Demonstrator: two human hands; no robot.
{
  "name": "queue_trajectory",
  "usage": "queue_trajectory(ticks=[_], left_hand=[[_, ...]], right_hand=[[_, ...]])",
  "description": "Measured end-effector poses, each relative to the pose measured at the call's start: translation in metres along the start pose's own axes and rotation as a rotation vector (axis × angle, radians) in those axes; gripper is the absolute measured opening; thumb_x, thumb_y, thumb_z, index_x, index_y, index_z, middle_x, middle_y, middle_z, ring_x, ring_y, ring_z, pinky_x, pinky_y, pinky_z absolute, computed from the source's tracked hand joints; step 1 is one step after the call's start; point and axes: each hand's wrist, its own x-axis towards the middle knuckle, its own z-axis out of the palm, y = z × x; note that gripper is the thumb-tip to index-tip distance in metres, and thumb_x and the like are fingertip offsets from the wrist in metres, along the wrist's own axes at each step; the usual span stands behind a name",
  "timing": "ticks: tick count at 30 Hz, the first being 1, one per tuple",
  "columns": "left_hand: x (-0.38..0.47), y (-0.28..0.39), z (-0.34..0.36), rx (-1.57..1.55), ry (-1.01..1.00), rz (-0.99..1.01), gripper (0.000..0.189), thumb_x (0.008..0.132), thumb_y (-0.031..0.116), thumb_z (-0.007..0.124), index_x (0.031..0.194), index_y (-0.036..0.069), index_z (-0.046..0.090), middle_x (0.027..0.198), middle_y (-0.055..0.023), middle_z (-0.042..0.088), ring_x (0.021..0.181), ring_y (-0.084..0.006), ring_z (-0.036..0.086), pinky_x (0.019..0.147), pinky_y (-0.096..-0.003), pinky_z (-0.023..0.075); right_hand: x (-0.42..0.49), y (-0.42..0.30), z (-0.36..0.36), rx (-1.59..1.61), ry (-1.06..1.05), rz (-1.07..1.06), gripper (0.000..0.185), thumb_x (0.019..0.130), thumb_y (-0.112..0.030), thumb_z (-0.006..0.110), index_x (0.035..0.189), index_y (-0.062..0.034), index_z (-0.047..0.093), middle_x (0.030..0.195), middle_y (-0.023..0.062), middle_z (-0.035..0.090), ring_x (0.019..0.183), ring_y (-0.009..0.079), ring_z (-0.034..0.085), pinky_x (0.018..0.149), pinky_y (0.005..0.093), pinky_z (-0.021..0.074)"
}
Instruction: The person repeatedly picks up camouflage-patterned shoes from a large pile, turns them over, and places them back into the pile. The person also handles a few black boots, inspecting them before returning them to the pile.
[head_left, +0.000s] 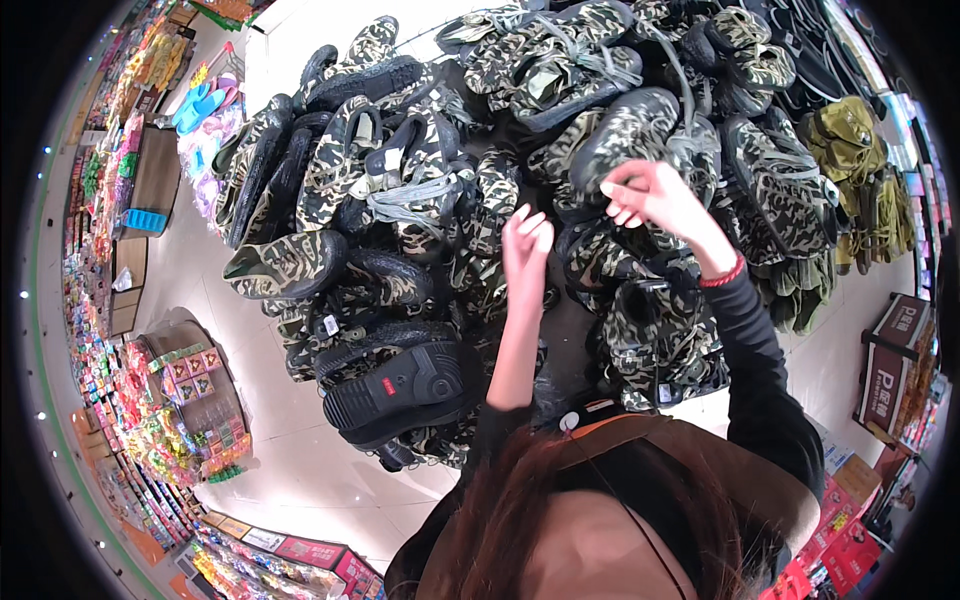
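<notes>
Many camouflage shoes with dark rubber soles hang and lie in a dense heap in front of me. My left hand (529, 236) is raised over the dark gap in the middle of the heap, fingers curled. Nothing shows in it, but its palm side is partly hidden. Farther right, my right hand (649, 193) has thumb and fingertips close together, in front of a blurred camouflage shoe (626, 139). Whether it pinches anything is unclear. Grey laces (416, 199) tie a pair left of my hands. A black-soled shoe (401, 386) lies sole up at the lower left.
Olive-green shoes (847, 142) hang at the right beyond the camouflage ones. Blue slippers (199, 105) stand at the upper left. A round stand of packaged goods (187, 405) is on the left of the tiled floor (292, 457). Brown cartons (892, 367) are stacked at the right.
</notes>
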Motion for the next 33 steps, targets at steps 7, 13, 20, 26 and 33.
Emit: queue_trajectory(ticks=[7,13,20,26,33], left_hand=[[0.088,-0.023,0.055,0.093,-0.165,-0.155,0.076,0.089,0.047,0.077,0.141,0.002,0.046,0.114,-0.0138,0.063,0.097,-0.0167,0.063,0.084,-0.0312,0.0510],[0.103,0.009,0.082,0.636,-0.056,0.226,0.053,0.088,0.040,0.076,0.131,0.011,0.064,0.106,-0.0126,0.052,0.077,-0.0221,0.062,0.078,-0.0339,0.0528],[0.155,0.000,0.029,0.571,-0.188,0.112,0.042,0.095,0.035,0.069,0.129,0.010,0.068,0.089,-0.0093,0.058,0.072,-0.0174,0.056,0.073,-0.0288,0.0492],[0.112,-0.008,-0.004,0.656,-0.097,0.291,0.067,0.096,0.030,0.070,0.154,0.011,0.041,0.116,-0.0179,0.055,0.101,-0.0307,0.058,0.093,-0.0379,0.0487],[0.053,-0.014,-0.024,0.359,-0.119,-0.013,0.039,0.097,0.021,0.068,0.131,0.004,0.060,0.118,-0.0093,0.060,0.109,-0.0184,0.061,0.088,-0.0317,0.0517]], right_hand=[[0.002,0.071,-0.091,-0.755,0.338,-0.630,0.076,0.071,-0.036,0.089,0.137,-0.0175,0.059,0.144,0.0097,0.052,0.136,0.0315,0.046,0.113,0.0494,0.0368],[0.048,0.088,-0.088,-1.060,0.133,-0.666,0.044,0.074,-0.030,0.084,0.105,-0.0100,0.060,0.122,0.0056,0.062,0.132,0.0271,0.052,0.120,0.0563,0.0243],[0.084,0.096,-0.035,-0.977,0.093,-0.861,0.038,0.080,-0.024,0.080,0.107,-0.0084,0.058,0.101,0.0087,0.058,0.107,0.0286,0.059,0.111,0.0461,0.0393],[0.135,-0.002,-0.069,-0.890,-0.639,-0.281,0.069,0.066,-0.030,0.090,0.121,-0.0048,0.058,0.097,0.0146,0.066,0.089,0.0310,0.066,0.078,0.0418,0.0512],[0.299,-0.003,-0.020,-1.465,-0.025,-0.960,0.083,0.066,-0.032,0.088,0.140,-0.0163,0.054,0.144,0.0074,0.054,0.137,0.0318,0.046,0.118,0.0463,0.0329]])
